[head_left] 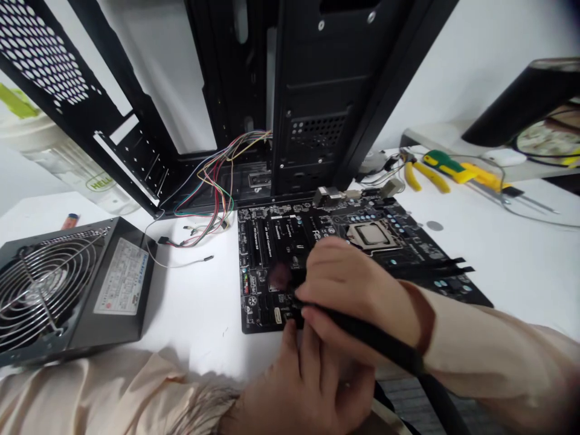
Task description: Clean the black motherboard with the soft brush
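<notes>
A black motherboard lies flat on the white table, with a square metal processor socket toward its upper right. My right hand is closed around a long black tool, possibly a brush, whose blurred reddish-brown end is over the board's lower left part. Below it, my left hand rests at the board's near edge, fingertips on or beside it and fingers apart. The left hand partly lies beneath the right, and nothing is seen in it.
An open black computer case stands behind the board, with thin coloured wires hanging out. On the left is a power supply with a fan grille. Yellow-handled pliers and a green-yellow screwdriver lie at the right. A clear bottle stands behind.
</notes>
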A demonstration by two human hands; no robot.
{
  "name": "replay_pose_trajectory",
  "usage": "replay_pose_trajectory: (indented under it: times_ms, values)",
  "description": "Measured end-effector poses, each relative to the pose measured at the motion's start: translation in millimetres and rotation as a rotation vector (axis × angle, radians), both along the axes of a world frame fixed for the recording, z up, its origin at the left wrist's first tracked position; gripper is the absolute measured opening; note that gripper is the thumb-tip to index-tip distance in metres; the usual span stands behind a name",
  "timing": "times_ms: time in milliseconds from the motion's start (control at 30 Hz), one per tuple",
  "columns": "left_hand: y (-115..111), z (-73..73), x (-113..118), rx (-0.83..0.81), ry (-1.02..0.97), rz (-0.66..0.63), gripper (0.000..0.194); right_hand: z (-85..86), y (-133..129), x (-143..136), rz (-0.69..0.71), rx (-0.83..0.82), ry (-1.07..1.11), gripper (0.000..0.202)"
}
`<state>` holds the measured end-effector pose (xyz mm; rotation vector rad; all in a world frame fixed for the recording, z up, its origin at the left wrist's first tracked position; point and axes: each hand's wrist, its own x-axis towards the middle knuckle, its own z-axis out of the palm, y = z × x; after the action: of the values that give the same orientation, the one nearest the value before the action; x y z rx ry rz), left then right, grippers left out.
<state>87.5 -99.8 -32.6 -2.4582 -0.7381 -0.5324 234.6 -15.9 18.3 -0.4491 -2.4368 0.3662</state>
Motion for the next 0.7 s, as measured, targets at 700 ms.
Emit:
replay_pose_trajectory:
  times_ms: [700]
  values:
    - [3.6,-23.3,-1.8,0.157,0.034,0.011,0.026,-4.5,-1.9,12.7,0.036,-0.053,0.155,0.021]
